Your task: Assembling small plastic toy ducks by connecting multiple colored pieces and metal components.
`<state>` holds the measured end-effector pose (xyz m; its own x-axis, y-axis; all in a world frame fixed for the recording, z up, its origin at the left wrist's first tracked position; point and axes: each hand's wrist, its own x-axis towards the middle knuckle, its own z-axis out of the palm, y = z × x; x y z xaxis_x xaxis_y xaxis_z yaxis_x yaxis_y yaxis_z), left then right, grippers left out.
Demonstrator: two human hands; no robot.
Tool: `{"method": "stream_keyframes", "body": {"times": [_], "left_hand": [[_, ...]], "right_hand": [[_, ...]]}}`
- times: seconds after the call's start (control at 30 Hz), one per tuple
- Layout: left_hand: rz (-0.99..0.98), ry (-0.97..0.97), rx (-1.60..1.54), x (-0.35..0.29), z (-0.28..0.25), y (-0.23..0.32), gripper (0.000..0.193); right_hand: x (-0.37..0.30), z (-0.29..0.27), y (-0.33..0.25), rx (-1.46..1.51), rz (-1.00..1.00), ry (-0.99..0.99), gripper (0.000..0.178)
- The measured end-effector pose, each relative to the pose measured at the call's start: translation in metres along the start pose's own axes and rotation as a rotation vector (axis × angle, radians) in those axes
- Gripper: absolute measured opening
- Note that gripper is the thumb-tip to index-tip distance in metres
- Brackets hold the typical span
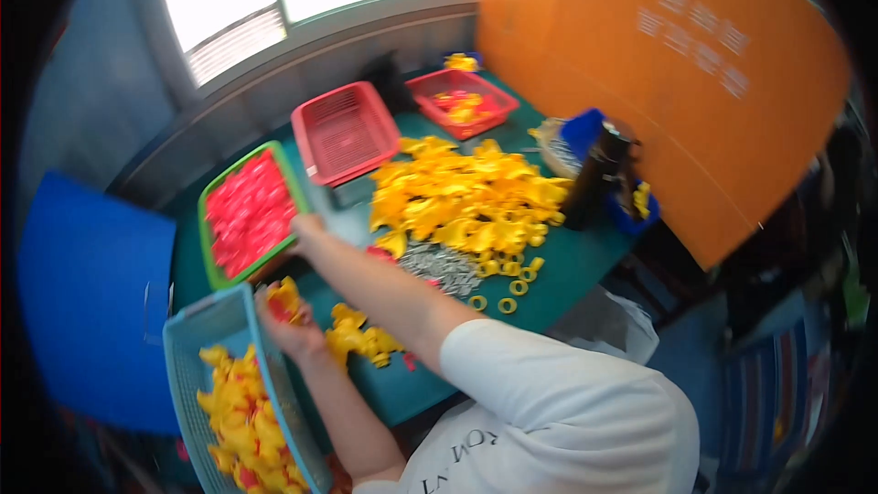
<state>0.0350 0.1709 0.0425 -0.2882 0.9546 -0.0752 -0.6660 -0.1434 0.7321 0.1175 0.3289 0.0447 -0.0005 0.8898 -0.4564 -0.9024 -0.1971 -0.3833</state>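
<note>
My left hand [297,334] is closed around a yellow and red plastic piece [285,300], beside the upper end of a light blue basket [212,309]. That basket holds many yellow pieces with red parts [247,416]. Stretched across the table, my right hand [306,233] is at the near right rim of a green basket [291,169] filled with pink-red plastic pieces [251,210]. Blur and the rim hide its fingers, so whether they grip anything is unclear. Below my right forearm lie a few loose yellow pieces [361,340].
A large heap of yellow plastic parts [466,197] covers the table's middle, near grey metal screws [444,267] and yellow rings [508,305]. An empty red basket [347,133] and another with mixed pieces [462,123] stand behind. A dark bottle [596,178] stands right, before an orange panel [631,82].
</note>
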Motion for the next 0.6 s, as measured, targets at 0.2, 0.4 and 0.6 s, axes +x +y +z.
{"method": "stream_keyframes", "body": {"times": [0.2, 0.4, 0.6], "left_hand": [[-0.056, 0.023, -0.074, 0.008, -0.07, 0.062, 0.034], [-0.164, -0.117, 0.077, -0.006, -0.091, 0.092, 0.031], [-0.334, -0.202, 0.229, -0.011, -0.076, 0.085, 0.026]], "right_hand": [[-0.014, 0.037, 0.054, -0.367, -0.121, 0.093, 0.048], [-0.061, 0.061, 0.038, -0.469, -0.145, -0.053, 0.046], [-0.148, 0.012, -0.059, -0.397, -0.166, -0.171, 0.038]]}}
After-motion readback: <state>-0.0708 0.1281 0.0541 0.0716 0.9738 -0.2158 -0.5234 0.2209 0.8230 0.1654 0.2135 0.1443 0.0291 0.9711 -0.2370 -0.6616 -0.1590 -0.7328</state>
